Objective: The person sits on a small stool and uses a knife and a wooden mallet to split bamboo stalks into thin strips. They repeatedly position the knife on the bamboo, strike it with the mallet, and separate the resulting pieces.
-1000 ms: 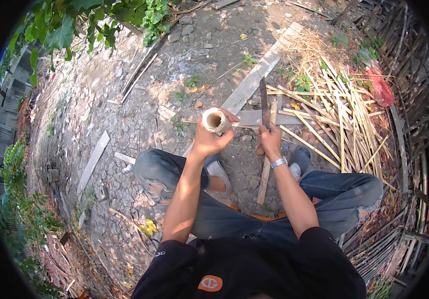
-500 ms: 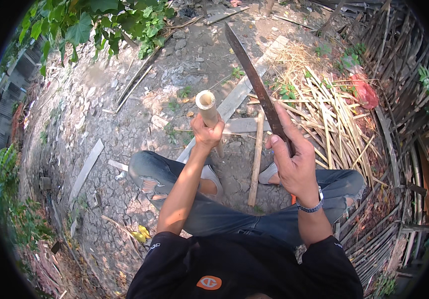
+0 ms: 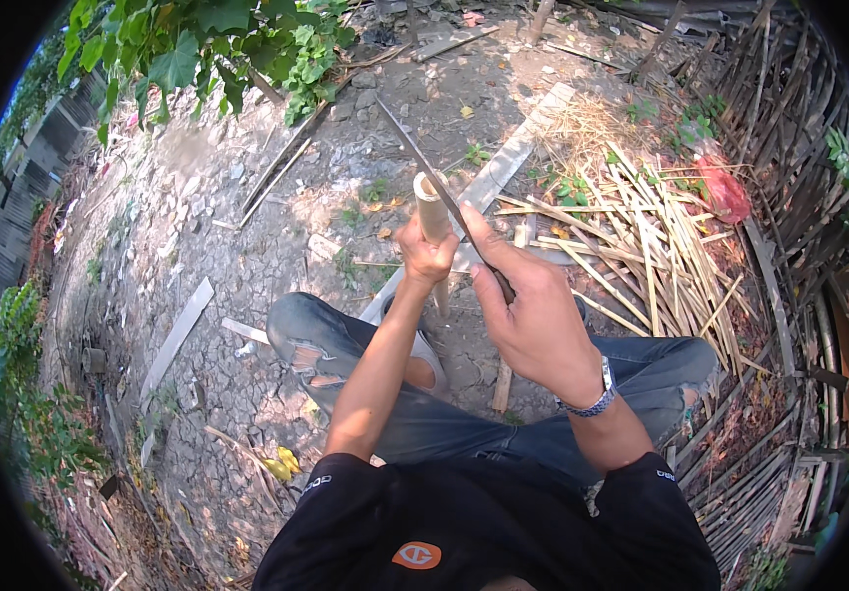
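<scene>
A pale bamboo tube [image 3: 432,219] stands roughly upright between my knees, its hollow end up. My left hand [image 3: 425,254] is wrapped round it a little below the rim. In my right hand [image 3: 528,313] is a machete [image 3: 416,150] with a long, dark, narrow blade, its tip pointing away and to the left. The blade crosses over the top of the bamboo tube; I cannot tell whether it touches the rim. My right fingers hide the machete's handle, and the forefinger lies along the blade's back.
Split bamboo strips [image 3: 653,231] lie piled at the right, beside a red bag [image 3: 723,189]. A wooden plank [image 3: 513,158] crosses the cracked soil ahead. Stacked sticks [image 3: 789,118] line the right side. Green leaves [image 3: 198,49] overhang at the upper left.
My right hand has swung the machete left and lower, so its blade now lies across the top of the bamboo tube. My left hand and the tube have shifted slightly right.
</scene>
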`<state>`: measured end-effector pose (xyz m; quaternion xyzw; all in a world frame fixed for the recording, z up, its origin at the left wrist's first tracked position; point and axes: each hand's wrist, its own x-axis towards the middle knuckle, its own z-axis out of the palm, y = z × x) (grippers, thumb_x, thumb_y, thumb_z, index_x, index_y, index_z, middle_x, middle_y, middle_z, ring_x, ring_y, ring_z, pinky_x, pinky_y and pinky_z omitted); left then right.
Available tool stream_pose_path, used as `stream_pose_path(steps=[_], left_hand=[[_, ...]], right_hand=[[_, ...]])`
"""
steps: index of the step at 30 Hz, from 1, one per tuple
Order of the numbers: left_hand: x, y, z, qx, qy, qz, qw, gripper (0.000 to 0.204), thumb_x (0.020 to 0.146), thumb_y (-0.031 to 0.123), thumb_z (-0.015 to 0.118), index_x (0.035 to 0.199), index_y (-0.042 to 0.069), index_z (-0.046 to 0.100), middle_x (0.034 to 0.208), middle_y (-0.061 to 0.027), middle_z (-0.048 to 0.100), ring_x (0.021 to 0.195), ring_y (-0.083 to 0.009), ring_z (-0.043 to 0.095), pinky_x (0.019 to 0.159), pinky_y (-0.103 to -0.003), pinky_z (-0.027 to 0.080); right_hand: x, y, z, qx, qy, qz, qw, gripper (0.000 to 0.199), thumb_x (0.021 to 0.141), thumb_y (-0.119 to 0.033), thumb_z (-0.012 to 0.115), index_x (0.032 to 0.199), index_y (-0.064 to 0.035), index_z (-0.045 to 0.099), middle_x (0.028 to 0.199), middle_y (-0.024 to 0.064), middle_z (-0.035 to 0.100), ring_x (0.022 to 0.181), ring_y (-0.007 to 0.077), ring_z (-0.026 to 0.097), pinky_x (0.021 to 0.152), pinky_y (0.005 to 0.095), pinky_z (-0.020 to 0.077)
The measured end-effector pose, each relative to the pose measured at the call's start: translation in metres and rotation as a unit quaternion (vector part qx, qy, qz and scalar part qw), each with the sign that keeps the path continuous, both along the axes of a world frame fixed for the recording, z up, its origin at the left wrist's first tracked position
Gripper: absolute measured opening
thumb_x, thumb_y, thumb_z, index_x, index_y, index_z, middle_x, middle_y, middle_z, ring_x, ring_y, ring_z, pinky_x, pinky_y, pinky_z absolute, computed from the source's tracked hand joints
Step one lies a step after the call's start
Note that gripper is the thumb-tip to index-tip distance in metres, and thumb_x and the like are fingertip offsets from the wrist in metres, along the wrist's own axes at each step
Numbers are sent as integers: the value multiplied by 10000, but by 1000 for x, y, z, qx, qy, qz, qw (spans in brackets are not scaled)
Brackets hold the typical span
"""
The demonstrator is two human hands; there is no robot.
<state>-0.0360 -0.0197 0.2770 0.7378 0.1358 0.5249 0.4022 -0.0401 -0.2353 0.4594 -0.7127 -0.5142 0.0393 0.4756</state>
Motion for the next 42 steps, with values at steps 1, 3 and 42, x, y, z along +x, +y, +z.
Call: stream_pose_path(steps=[1,3,42], left_hand=[[1,-1,0,9,2,-1,1000,216,700,136,661,881,19,642,705,-107,686,639,-267,708,636,-375,564],[2,-2,-1,-1,18,-2,1000,231,702,132,661,900,14,645,714,-115,689,649,-274,712,638,-378,564],[13,13,9,-47,-33,-17,998,691,787,346,682,1341,-17,486,1070,-150,665,967,-227,671,866,-368,517]], right_hand=[[0,0,-1,-8,-1,-4,1000,555,949,-28,580,1493,-59,476,1027,286,684,901,393,694,818,392,521],[-1,0,0,-26,5,-10,1000,555,948,-28,573,1493,-61,474,997,292,676,883,407,687,800,407,517],[17,41,-12,31,37,-48,998,556,923,-77,613,1466,-44,498,811,294,650,729,449,649,685,464,501]])
